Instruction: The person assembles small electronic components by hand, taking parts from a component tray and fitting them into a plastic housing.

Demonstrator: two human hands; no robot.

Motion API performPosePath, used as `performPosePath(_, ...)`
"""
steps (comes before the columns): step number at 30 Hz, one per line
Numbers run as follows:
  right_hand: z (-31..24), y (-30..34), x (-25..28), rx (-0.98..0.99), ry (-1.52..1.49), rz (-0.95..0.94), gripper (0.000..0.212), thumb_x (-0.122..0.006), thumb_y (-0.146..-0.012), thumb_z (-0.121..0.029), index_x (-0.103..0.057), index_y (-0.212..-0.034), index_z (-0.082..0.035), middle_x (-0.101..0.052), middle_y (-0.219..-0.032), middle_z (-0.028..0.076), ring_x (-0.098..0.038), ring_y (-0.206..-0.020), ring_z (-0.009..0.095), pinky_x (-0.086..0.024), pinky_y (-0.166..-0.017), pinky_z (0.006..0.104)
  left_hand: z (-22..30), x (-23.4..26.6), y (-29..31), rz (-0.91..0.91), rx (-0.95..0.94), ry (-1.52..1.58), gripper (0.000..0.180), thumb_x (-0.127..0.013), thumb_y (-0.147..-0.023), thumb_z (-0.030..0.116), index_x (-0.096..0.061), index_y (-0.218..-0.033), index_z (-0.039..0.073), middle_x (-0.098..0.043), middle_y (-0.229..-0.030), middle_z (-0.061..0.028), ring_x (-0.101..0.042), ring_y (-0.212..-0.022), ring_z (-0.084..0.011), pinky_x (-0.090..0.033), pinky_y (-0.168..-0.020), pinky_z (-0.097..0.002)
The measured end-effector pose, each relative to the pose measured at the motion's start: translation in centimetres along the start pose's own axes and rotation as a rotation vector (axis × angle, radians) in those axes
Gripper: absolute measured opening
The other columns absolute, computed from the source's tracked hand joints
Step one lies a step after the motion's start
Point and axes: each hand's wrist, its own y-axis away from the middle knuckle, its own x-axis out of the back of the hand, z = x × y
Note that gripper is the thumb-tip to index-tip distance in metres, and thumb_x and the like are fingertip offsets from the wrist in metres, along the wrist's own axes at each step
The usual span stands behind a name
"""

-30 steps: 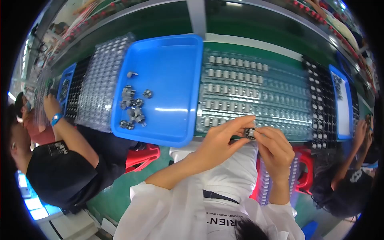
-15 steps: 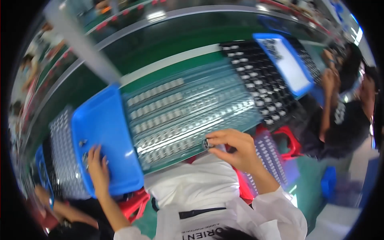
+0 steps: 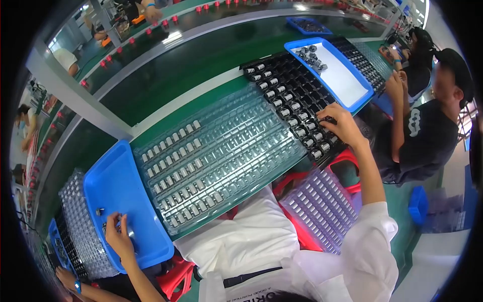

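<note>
My right hand [image 3: 344, 127] is over the near right part of a black tray [image 3: 302, 83], its fingers pinched on a small dark metal cylinder [image 3: 329, 120]. Silver cylinders [image 3: 286, 111] fill several rows of that tray; other pockets are bare. Inside a blue tray [image 3: 132, 189] at the left, my left hand [image 3: 118, 239] has its fingertips drawn together on something small that I cannot make out. A small metal part [image 3: 99, 211] lies beside it. Between the hands, a clear plastic tray [image 3: 241, 131] has rows of silver cylinders [image 3: 183, 191], mostly in its left half.
A white-bottomed blue tray [image 3: 347, 80] with dark metal parts lies at the back right. A filled clear tray [image 3: 322, 209] rests on red stools [image 3: 347, 163] beside my lap. A grey post [image 3: 80, 95] rises at the far left. Co-workers sit at right [image 3: 427, 131] and lower left.
My right hand has moved right and away from me, from the clear tray's near edge to the black tray, carrying the metal cylinder. My left hand stays in the blue tray, its fingers now more curled.
</note>
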Motion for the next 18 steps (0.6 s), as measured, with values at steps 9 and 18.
performPosePath(9,1.7,0.6,-0.3,-0.030,-0.112,0.058,0.022,-0.070,-0.074,0.003,-0.065,-0.094,-0.002,-0.063,-0.102,0.010,-0.058,-0.102,0.028,-0.045,-0.088,0.0335,2.2,1.1,0.3,-0.140,0.155,0.548,0.014,-0.060,-0.090,0.007,-0.061,-0.102,0.001,-0.063,-0.093,-0.0043,-0.048,-0.060,-0.0055,-0.038,-0.051,-0.0192)
performPosePath(18,-10.3,-1.0,-1.7,-0.020,-0.143,0.123,0.020,-0.060,-0.083,0.004,-0.066,-0.101,-0.001,-0.058,-0.112,0.013,-0.058,-0.101,0.027,-0.047,-0.085,0.0321,6.5,1.1,3.1,-0.250,0.363,0.971,0.023,-0.061,-0.083,-0.001,-0.064,-0.106,0.000,-0.067,-0.094,-0.0064,-0.048,-0.061,-0.0046,-0.039,-0.054,-0.0187)
